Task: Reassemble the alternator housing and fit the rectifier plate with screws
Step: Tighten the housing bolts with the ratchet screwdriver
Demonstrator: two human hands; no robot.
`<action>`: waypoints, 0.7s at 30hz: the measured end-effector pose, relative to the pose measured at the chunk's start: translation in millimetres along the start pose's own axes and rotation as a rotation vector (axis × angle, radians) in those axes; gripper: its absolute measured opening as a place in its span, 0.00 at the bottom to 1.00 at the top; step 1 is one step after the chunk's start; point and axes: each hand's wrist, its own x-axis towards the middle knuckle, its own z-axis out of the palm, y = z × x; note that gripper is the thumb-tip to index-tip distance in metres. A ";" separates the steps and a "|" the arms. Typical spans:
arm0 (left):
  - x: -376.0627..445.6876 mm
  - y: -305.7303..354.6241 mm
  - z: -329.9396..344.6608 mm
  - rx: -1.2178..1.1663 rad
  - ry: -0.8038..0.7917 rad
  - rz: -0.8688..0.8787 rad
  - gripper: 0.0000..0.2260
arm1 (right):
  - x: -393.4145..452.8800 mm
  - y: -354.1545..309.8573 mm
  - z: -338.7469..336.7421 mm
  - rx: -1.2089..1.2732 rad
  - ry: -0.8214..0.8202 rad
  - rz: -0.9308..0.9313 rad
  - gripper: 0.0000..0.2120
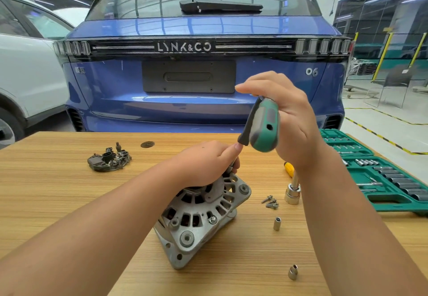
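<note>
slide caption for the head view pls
Right hand grips green screwdriver over alternator steadied by left hand.

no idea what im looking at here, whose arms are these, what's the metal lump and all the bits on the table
This is one picture from a camera on a person's head, looking forward and down, so the arms are that person's own. No robot is involved.

The metal lump is a car alternator, lying on a wooden table. The left hand rests on top of it, fingers at the tool's lower end. The right hand grips the green handle of a screwdriver pointing down at the alternator.

On the table: a dark rectifier plate to the left, loose screws, small sockets, a yellow-handled tool and a green socket set. Behind stands a blue car.
</note>
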 end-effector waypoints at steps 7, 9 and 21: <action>-0.1 -0.8 -0.8 -0.010 -0.010 -0.002 0.26 | 2.2 -1.2 -7.2 0.006 -0.116 0.027 0.26; 1.8 -1.4 -0.8 -0.010 -0.008 0.010 0.27 | 2.8 -3.0 -7.5 -0.020 -0.112 0.046 0.24; -0.6 -1.8 0.1 0.050 -0.053 0.050 0.22 | 15.6 -33.0 4.7 -0.252 0.181 0.315 0.16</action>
